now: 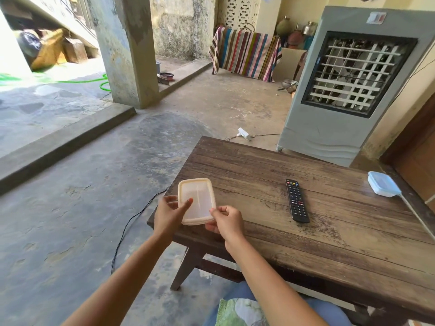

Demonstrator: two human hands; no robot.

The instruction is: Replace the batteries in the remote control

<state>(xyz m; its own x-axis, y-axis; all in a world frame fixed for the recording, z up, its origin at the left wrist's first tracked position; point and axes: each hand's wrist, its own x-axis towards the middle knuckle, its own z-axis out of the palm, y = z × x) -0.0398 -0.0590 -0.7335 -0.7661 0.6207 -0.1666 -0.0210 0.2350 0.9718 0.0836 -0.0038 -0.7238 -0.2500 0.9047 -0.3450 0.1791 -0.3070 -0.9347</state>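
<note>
Remote, black and buttons up, lies flat on the wooden table, touched by neither hand. To the remote's left, over the table's near-left corner, both hands hold a pale translucent box with a cream lid, tilted so its lid faces the camera. Left hand grips the box's left edge, thumb stretched across the lid and fingers behind. Right hand pinches the box's lower right corner between thumb and curled fingers. To the remote's right, at the table's far edge, sits a blue-lidded box. Beyond the remote, on the floor behind the table, stands a grey air cooler. Whether the pale box holds anything cannot be told.
</note>
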